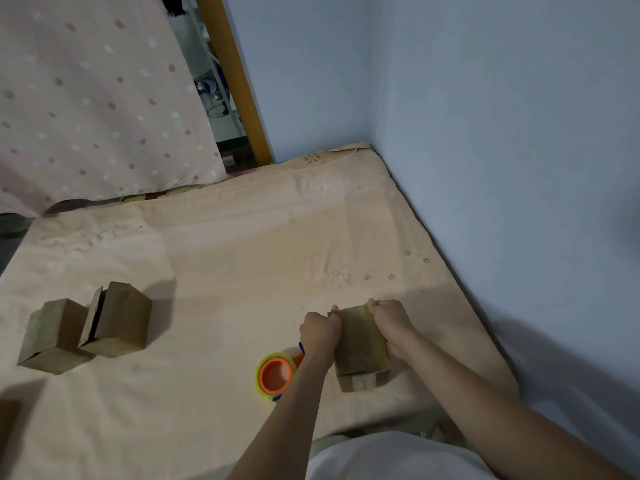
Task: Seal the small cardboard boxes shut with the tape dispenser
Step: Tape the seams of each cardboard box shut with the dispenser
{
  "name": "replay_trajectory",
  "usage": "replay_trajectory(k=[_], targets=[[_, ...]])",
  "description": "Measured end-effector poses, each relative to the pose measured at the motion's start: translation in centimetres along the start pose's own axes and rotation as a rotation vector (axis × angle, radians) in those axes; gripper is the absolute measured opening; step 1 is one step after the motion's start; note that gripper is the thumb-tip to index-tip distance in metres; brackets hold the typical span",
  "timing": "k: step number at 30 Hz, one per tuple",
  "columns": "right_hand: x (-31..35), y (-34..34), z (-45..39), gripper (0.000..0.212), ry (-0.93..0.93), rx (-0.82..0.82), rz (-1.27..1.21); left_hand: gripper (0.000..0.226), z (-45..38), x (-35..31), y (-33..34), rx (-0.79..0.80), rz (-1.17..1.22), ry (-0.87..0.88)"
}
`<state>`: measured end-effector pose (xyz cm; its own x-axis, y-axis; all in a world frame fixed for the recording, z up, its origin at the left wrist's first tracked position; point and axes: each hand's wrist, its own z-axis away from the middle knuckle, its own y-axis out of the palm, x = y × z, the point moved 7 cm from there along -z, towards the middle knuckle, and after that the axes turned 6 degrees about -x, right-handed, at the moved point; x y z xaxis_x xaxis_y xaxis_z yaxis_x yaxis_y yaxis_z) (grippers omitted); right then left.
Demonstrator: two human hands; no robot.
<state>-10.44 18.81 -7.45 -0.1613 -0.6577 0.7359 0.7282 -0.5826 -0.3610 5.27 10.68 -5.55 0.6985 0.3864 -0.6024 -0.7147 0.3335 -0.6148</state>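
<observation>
No brand, label or readable writing is seen on any surface. A peach bedsheet [242, 258] with faint embroidered flowers is spread over the mattress that fills most of the view; it is bordered on the right by a pale blue wall [502, 133] and at the far left by a pink dotted curtain [86, 98], beside which a yellow wooden post [235, 84] is seen leaning across the view.

A small cardboard box [360, 344] is held on the sheet at the near right, gripped from both sides. The left hand [320, 329] is clenched against the box's left side, its fingers curled over the far top edge. The right hand [391, 323] is wrapped round the right side, its fingers likewise hooked over the far edge. The near end of the box is seen with its flaps folded in; whether tape has been laid on it cannot be told.

The tape dispenser [277, 374], with an orange core inside a yellowish roll of tape, is lying on the sheet just left of the held box, partly hidden under the left forearm and touched by neither hand.

Well apart at the near left, two more boxes are set side by side and touching: a taller box [121, 317] with a flap standing ajar on its left, and a lower box [52, 337] beside it
</observation>
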Motion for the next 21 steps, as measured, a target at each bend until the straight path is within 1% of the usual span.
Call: replay_trajectory(k=[3, 6, 7, 8, 10, 11, 12, 13, 15, 17, 19, 21], targets=[[-0.5, -0.1, -0.5, 0.041, 0.05, 0.023, -0.053, 0.046, -0.3, 0.9, 0.2, 0.023, 0.114, -0.08], [-0.6, -0.4, -0.6, 0.039, 0.132, 0.046, -0.164, 0.039, -0.4, 2.4, 0.7, 0.072, 0.345, -0.172], [-0.7, -0.2, -0.5, 0.04, 0.161, 0.077, -0.193, 0.043, -0.5, 2.7, 0.8, 0.077, 0.368, -0.185], [-0.7, 0.1, -0.4, 0.044, 0.186, 0.113, -0.197, 0.05, -0.4, 2.8, 0.7, 0.077, 0.343, -0.178], [-1.1, 0.6, -0.2, 0.063, 0.242, 0.164, -0.125, 0.066, -0.1, 2.6, 0.9, 0.105, 0.278, -0.18], [-1.5, 0.9, -0.3, 0.073, 0.267, 0.171, -0.086, 0.068, 0.1, 2.5, 1.2, 0.141, 0.262, -0.195], [-1.8, 1.0, -0.5, 0.078, 0.285, 0.171, -0.059, 0.064, 0.6, 2.0, 1.2, 0.176, 0.249, -0.203], [-1.6, 0.9, -0.2, 0.079, 0.288, 0.164, -0.043, 0.058, 0.5, 1.7, 1.2, 0.194, 0.244, -0.193], [-0.4, 0.0, 0.1, 0.07, 0.252, 0.113, -0.077, 0.047, 0.2, 0.8, 0.7, 0.202, 0.282, -0.138], [1.2, -1.2, 0.0, 0.055, 0.164, 0.045, -0.175, 0.03, -0.4, -0.2, 0.1, 0.207, 0.41, -0.046], [2.5, -2.3, 0.2, 0.04, 0.062, -0.002, -0.189, 0.01, 0.0, -0.9, -0.1, 0.233, 0.548, 0.027], [2.7, -2.3, 0.9, 0.033, -0.007, -0.013, -0.116, 0.017, 0.3, -0.5, 0.7, 0.25, 0.555, 0.051]])
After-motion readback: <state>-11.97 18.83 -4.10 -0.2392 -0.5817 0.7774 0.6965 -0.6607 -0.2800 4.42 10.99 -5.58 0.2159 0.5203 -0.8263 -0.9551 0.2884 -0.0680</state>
